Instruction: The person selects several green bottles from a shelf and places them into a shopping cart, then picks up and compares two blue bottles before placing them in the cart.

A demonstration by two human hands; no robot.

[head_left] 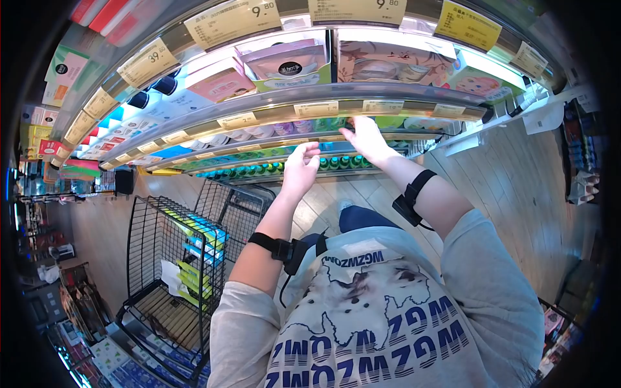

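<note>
In front of the store shelves, my left hand (302,169) is raised near a lower shelf edge, fingers loosely curled and apart, with nothing seen in it. My right hand (366,139) reaches to the shelf edge with its price tags (383,107); its thumb is apart from the fingers, and the fingertips are partly hidden under the shelf edge. Green packs (328,124) and purple packs (304,127) stand on the shelf just left of my right hand. Green-capped bottles (345,162) line the lowest shelf, below and between both hands.
A black wire cart (136,258) with green and blue packs (193,282) stands at the left. Upper shelves hold pink pouches (288,63) and boxes (394,61). A white shelf end (491,123) juts out at the right above the wooden floor (504,174).
</note>
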